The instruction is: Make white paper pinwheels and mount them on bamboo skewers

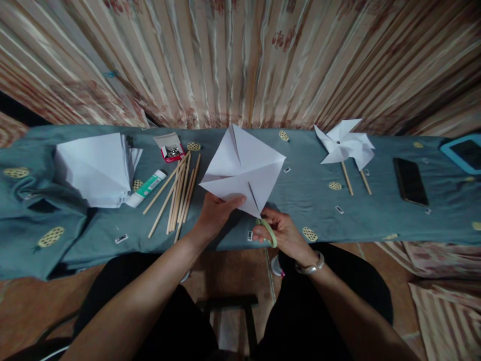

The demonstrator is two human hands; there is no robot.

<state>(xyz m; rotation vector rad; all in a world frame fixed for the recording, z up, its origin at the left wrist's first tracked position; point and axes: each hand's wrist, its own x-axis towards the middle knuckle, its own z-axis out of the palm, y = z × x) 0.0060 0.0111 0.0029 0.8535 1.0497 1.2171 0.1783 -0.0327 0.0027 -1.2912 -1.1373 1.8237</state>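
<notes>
White paper square [263, 160], turned cornerwise, is held mid-worktop [308, 198], in front of the person; can't tell if any of it rests on the cloth. Slits run in from its top, L & bottom corners; crease lines visible too. L hand [216, 213] has the near-L edge pinched, thumb flat on top, fingers out of sight underneath. R hand [280, 233] is curled round the pale green handle of the scissors [272, 238], right at the paper's bottom corner; blades mostly hidden, so can't tell how far apart they are. Silver bracelet [311, 263] on R wrist.

Just L of the paper: loose bunch of thin wooden sticks [180, 195], approx parallel, a few crossing. Small red-&-white box [173, 152] at their top end, lid up, shiny metal bits inside. Green-&-white glue tube [147, 188] lies tilted beside the sticks. Further L, a stack of white paper [90, 170], edges uneven.

R side, well apart from the paper: white paper pinwheels [347, 143], overlapping, w/ two sticks showing below. Then a dark phone [410, 180], lying flat, & a blue-framed device [464, 153] at far R, partly out of view.

Everything's on a grey-green cloth [300, 173] w/ yellow pineapple print. Behind: pleated beige curtain [244, 65], reddish pattern. Below: brownish tiled floor [22, 316].
</notes>
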